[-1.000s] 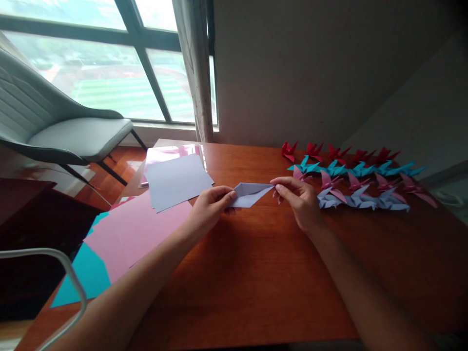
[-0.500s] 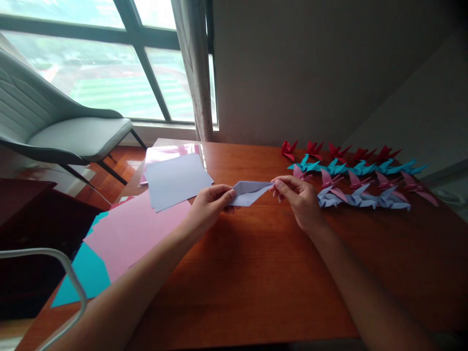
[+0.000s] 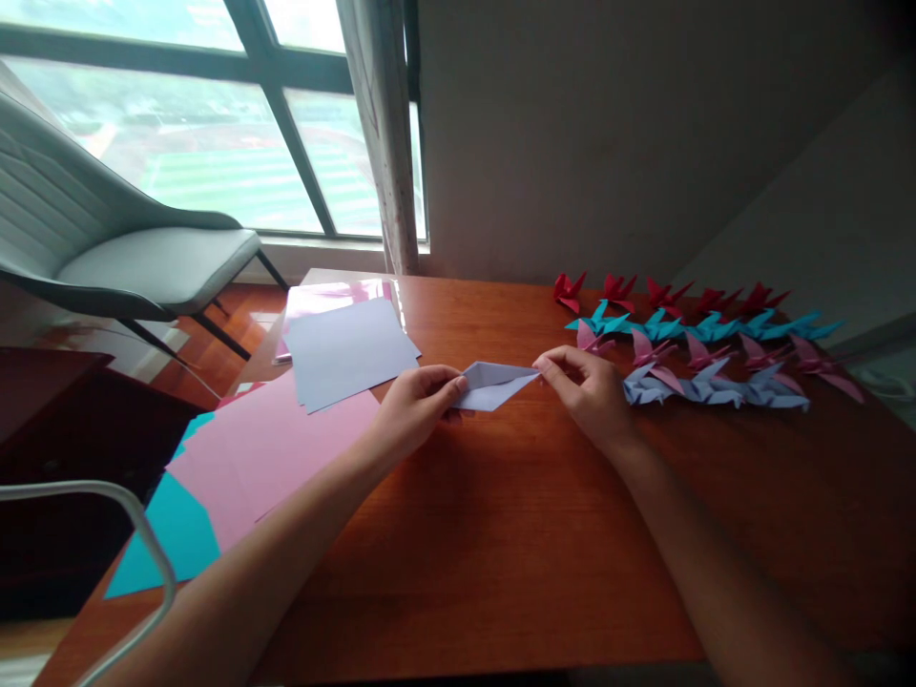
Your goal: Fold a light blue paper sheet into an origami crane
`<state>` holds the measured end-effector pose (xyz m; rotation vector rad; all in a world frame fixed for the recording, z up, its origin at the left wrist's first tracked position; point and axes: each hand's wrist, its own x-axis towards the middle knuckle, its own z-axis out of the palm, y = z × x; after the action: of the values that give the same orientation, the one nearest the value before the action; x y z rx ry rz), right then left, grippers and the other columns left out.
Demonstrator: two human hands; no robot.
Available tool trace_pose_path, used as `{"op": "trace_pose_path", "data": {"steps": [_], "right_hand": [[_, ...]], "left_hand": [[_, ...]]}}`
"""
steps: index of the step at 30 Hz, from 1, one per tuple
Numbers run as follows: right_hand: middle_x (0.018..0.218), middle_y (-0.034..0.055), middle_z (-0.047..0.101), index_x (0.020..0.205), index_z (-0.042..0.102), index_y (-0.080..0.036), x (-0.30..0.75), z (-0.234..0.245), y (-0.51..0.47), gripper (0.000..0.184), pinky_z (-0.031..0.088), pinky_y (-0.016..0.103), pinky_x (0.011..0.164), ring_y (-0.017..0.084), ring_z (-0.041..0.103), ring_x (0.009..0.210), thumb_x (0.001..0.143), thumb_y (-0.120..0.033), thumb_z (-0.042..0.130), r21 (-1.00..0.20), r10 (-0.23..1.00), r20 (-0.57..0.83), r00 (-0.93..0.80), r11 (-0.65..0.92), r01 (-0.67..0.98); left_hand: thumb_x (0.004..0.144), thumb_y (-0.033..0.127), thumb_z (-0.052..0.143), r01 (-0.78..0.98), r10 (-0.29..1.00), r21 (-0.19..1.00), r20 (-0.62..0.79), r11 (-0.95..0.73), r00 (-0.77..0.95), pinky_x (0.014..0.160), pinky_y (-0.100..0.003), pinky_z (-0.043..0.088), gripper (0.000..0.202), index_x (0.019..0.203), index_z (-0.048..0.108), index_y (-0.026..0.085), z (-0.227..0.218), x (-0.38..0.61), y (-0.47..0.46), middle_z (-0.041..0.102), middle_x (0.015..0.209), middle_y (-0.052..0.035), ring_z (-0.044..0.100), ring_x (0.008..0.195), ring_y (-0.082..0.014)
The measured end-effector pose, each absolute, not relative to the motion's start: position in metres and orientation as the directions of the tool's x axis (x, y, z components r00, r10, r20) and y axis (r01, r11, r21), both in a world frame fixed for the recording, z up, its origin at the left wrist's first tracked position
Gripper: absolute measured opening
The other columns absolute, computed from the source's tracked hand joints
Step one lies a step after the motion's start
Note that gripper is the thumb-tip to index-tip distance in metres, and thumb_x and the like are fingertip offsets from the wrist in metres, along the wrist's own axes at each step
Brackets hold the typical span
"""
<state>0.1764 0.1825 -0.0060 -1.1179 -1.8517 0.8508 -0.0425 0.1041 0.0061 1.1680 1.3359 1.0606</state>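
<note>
A partly folded lavender paper hangs just above the wooden table, held at both ends. My left hand pinches its left end with thumb and fingers closed. Its pointed right tip is pinched by my right hand. To the right of my right hand lie rows of finished folded paper cranes: red at the back, then teal, pink, and lavender nearest me.
Flat sheets lie at the left of the table: lavender sheets on top, pink sheets under them, teal sheets at the corner. A grey chair stands by the window. A metal chair arm curves at bottom left.
Both hands keep their pinch on the folded paper; it has dipped slightly lower toward the table. Nothing else moved.
</note>
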Motion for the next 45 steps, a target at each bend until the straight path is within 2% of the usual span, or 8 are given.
{"op": "trace_pose_path", "data": {"steps": [5,9,14,19,25,34,38,45], "right_hand": [[0.092,0.0057,0.072,0.092,0.068,-0.023,0.169,0.004,0.169,0.012,0.050,0.036,0.078,0.021,0.064,0.086,0.094,-0.024,0.056,-0.592,0.727,0.541,-0.422,0.686,0.423],[0.092,0.0059,0.070,0.093,0.067,-0.024,0.166,-0.007,0.155,0.013,0.050,0.036,0.079,0.021,0.061,0.087,0.093,-0.019,0.055,-0.467,0.535,0.405,-0.741,0.818,0.336],[0.093,0.0058,0.066,0.094,0.066,-0.022,0.174,-0.033,0.151,0.014,0.051,0.034,0.079,0.020,0.060,0.087,0.092,-0.015,0.054,-0.548,0.589,0.313,-0.745,0.753,0.365],[0.096,0.0065,0.064,0.098,0.065,-0.022,0.175,-0.039,0.154,0.013,0.051,0.035,0.080,0.020,0.059,0.089,0.094,-0.017,0.054,-0.542,0.590,0.289,-0.754,0.750,0.378],[0.093,0.0072,0.064,0.100,0.066,-0.018,0.180,-0.037,0.154,0.014,0.050,0.034,0.078,0.020,0.058,0.086,0.095,-0.016,0.053,-0.506,0.556,0.319,-0.768,0.785,0.358],[0.093,0.0087,0.065,0.096,0.068,-0.014,0.183,-0.022,0.152,0.020,0.050,0.034,0.079,0.020,0.058,0.087,0.096,-0.012,0.048,-0.479,0.445,0.284,-0.849,0.833,0.276],[0.099,0.0094,0.064,0.101,0.067,-0.015,0.187,-0.018,0.152,0.015,0.050,0.035,0.081,0.021,0.058,0.090,0.094,-0.023,0.057,-0.475,0.407,0.230,-0.884,0.840,0.263],[0.091,0.0060,0.066,0.098,0.069,-0.018,0.187,-0.026,0.154,0.013,0.047,0.029,0.071,0.016,0.058,0.080,0.095,-0.020,0.056,-0.448,0.409,0.316,-0.856,0.860,0.245]], "left_hand": [[0.089,0.038,0.057,0.251,0.984,0.960,-0.151,0.124,0.092,0.051,-0.021,0.041,0.026,0.083,0.066,0.015,-0.003,-0.039,0.102,0.064,0.063,-0.0005,0.058,0.052,-0.0123],[0.092,0.031,0.052,0.464,0.991,0.885,-0.098,0.046,0.087,0.055,-0.025,0.044,0.018,0.099,0.064,0.020,-0.007,-0.029,0.092,0.068,0.067,-0.0007,0.062,0.052,-0.0151],[0.096,0.028,0.047,0.820,0.995,0.566,0.017,-0.090,0.097,0.065,-0.032,0.043,0.019,0.107,0.061,0.021,-0.008,-0.019,0.084,0.071,0.080,-0.0071,0.066,0.073,-0.0241],[0.093,0.017,0.051,0.919,0.953,0.259,0.137,-0.298,0.271,0.091,-0.043,0.045,0.018,0.106,0.063,0.019,-0.002,-0.022,0.088,0.063,0.119,-0.0108,0.054,0.109,-0.0288],[0.094,0.009,0.046,0.803,0.842,0.295,0.011,-0.518,0.540,0.084,-0.033,0.051,0.024,0.105,0.065,0.018,0.000,-0.029,0.094,0.065,0.108,-0.0055,0.059,0.093,-0.0188],[0.096,0.012,0.043,0.777,0.797,0.177,0.105,-0.604,0.595,0.076,-0.035,0.056,0.025,0.105,0.067,0.014,-0.002,-0.032,0.082,0.068,0.106,-0.0079,0.063,0.090,-0.0223],[0.099,0.018,0.041,0.779,0.799,0.195,0.231,-0.596,0.555,0.073,-0.034,0.057,0.027,0.108,0.066,0.015,-0.007,-0.033,0.072,0.070,0.108,-0.0065,0.065,0.087,-0.0214],[0.100,0.023,0.042,0.789,0.822,0.252,0.287,-0.560,0.491,0.067,-0.033,0.057,0.026,0.104,0.067,0.019,-0.012,-0.032,0.072,0.072,0.105,-0.0033,0.066,0.085,-0.0204]]}}
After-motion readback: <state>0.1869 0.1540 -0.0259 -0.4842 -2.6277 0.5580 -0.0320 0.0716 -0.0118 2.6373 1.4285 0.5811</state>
